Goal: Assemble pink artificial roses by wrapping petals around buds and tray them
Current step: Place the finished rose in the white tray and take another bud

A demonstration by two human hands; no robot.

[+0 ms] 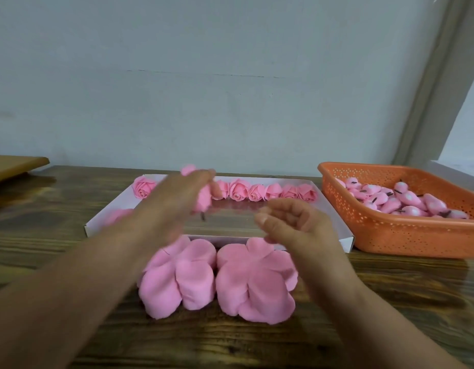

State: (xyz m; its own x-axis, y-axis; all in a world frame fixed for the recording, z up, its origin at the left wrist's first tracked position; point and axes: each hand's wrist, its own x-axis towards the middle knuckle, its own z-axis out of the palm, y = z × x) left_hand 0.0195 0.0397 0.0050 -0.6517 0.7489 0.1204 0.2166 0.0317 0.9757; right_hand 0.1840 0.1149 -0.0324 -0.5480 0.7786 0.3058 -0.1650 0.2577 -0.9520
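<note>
My left hand is blurred and holds a pink rose with a short dark stem above the white tray. Along the tray's far side lies a row of finished roses, and another rose shows by its left wall. My right hand hovers over the tray's near right part with loosely curled fingers, holding nothing. Two stacks of pink petal sheets lie on the wooden table in front of the tray. An orange basket at the right holds several pink buds with dark stems.
The wooden table runs up to a pale wall close behind the tray. A brown board sits at the far left edge. A window frame rises at the right behind the basket.
</note>
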